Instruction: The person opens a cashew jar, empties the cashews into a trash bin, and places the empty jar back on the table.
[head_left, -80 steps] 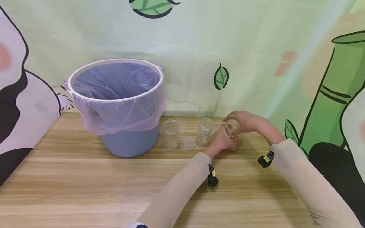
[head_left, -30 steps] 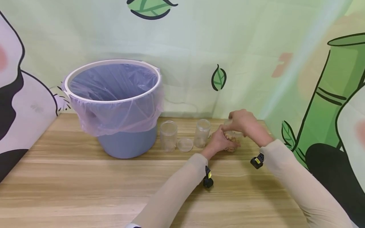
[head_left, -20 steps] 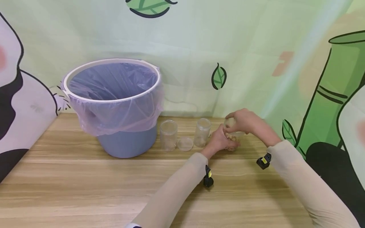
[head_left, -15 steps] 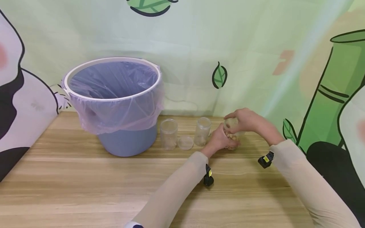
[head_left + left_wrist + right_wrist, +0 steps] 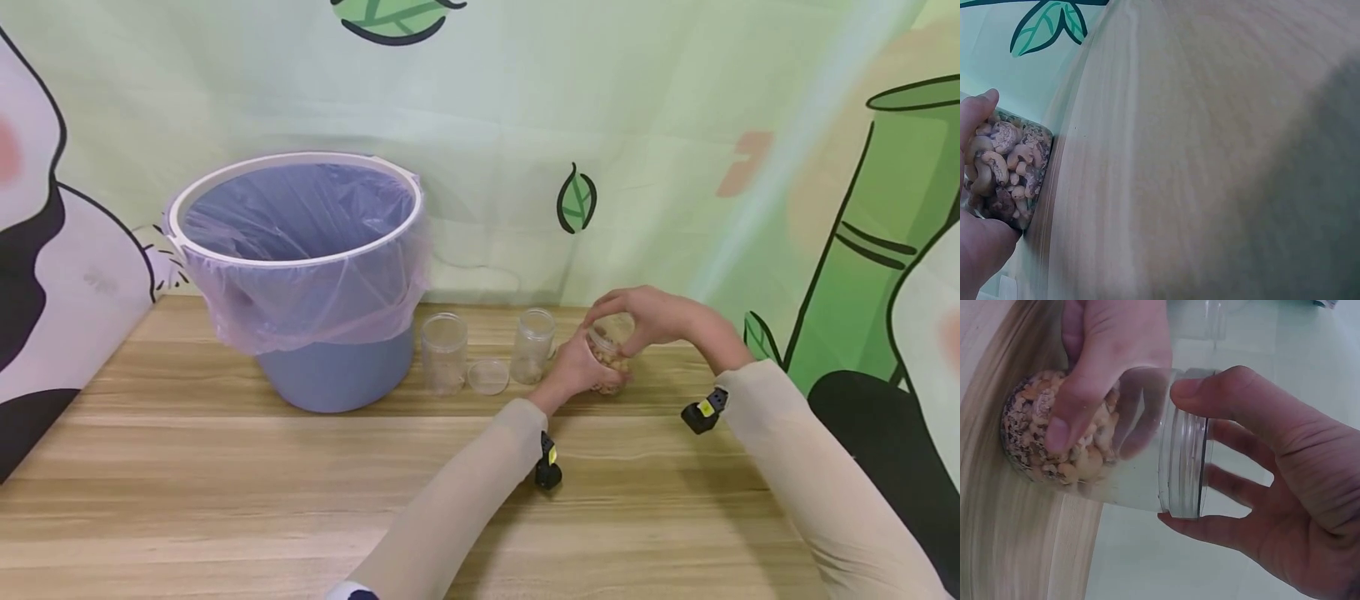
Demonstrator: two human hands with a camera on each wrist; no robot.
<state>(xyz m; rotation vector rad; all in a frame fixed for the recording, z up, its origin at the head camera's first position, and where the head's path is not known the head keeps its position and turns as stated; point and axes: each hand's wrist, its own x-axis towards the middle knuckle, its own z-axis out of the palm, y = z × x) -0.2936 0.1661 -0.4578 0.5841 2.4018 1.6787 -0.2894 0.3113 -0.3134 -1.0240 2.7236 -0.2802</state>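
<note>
A clear screw-top jar (image 5: 1141,475) stands on the table, its lower part filled with mixed nuts (image 5: 1007,156), cashews among them. My left hand (image 5: 577,371) wraps round the jar's lower part, thumb on the near side in the right wrist view. At the top, my right hand (image 5: 652,321) grips the clear lid (image 5: 1186,450) by its rim, thumb on one side and fingers round the other. The lid sits over the mouth; whether it is fully tight I cannot tell. In the head view the hands hide part of the jar.
Left of the hands stand two clear jars, a wider jar (image 5: 444,358) and a narrower jar (image 5: 533,350). A loose clear lid (image 5: 488,377) lies between them. Further left is a blue bin (image 5: 337,379) with a pink liner. A printed cloth (image 5: 495,125) hangs behind the wooden table (image 5: 300,500).
My right hand has turned back and forth at the lid; since half a second ago its thumb and fingers have swung round the rim, uncovering the jar's top. My left hand stays in place.
</note>
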